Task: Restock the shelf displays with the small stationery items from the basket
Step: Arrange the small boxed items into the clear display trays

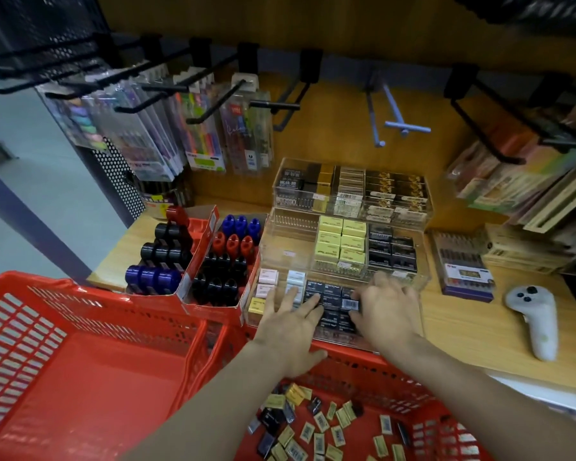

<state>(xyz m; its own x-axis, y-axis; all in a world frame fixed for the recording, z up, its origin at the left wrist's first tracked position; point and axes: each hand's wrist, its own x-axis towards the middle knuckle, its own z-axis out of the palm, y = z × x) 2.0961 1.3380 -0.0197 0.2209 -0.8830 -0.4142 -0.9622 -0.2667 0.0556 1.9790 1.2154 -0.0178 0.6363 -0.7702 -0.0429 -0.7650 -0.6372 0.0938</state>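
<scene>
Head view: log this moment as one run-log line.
left hand: open, on black boxes | right hand: pinching them | acrylic display: front row | basket: boxes remain

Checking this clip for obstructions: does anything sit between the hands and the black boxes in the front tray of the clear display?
Nothing visible does. The left hand and right hand already rest on the black boxes in the front tray of the clear display, open from above. The red basket lies below the forearms, not in the way.
</scene>
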